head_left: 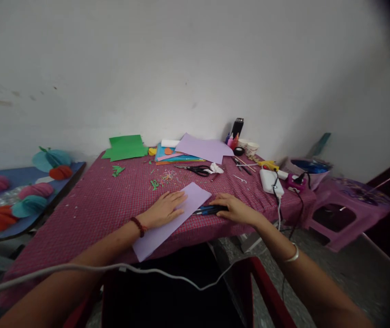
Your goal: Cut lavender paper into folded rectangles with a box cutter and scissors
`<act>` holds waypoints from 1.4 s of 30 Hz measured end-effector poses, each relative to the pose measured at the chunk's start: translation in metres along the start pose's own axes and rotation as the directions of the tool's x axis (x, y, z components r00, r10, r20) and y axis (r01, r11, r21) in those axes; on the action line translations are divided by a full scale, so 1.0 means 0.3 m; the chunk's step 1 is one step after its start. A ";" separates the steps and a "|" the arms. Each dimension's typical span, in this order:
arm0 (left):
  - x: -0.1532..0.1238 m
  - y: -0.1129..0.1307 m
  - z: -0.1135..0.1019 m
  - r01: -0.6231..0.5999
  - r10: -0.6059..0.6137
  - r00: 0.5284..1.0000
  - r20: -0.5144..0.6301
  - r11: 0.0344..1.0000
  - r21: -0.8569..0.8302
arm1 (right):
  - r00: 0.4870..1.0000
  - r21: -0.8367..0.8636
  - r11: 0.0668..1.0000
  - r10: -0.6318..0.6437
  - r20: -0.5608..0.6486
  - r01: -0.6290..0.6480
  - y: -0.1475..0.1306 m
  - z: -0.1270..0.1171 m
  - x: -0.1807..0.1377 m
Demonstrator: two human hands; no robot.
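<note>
A folded sheet of light purple paper (195,195) lies slanted over the table's front edge. My left hand (166,209) rests flat on it, fingers stretched out and pressing it down. Just right of the paper are slim black-and-blue, pen-like things (211,209) lying side by side; their exact kind is unclear. Curled over their right end are the fingers of my right hand (233,208). Beyond the hands lie black-handled scissors (199,170) beside crumpled white tissue (215,168).
Green paper (126,148) and purple sheets (203,146) lie along the back of the checked tablecloth (88,200), with paper scraps (168,176) in front. Bottles, cups (251,148) and a yellow glue gun (268,165) stand right. A white cable (167,274) crosses before me.
</note>
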State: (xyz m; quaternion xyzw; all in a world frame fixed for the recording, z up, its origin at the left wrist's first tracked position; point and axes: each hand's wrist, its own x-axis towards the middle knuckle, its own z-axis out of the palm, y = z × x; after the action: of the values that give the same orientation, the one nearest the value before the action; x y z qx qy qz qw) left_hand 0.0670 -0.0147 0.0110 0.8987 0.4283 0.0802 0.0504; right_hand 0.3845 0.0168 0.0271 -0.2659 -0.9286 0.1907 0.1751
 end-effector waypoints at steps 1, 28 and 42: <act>-0.030 -0.015 0.000 0.006 -0.007 1.000 0.015 1.000 0.019 | 1.000 0.000 1.000 -0.005 0.001 0.005 -0.002 -0.001 -0.001; -0.140 -0.040 -0.008 0.037 -0.046 0.995 0.083 0.994 0.105 | 0.996 -0.011 0.996 -0.086 -0.026 0.086 -0.055 0.063 0.065; -0.143 -0.034 -0.008 0.027 -0.033 0.998 0.052 0.993 0.116 | 0.994 -0.008 0.994 -0.107 -0.009 0.107 -0.100 0.076 0.080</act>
State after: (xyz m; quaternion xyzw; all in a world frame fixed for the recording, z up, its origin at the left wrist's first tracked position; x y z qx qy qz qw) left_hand 0.0322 -0.0414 0.0075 0.8955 0.4440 0.0303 0.0112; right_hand 0.3428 0.0006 0.0263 -0.2172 -0.9413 0.1765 0.1886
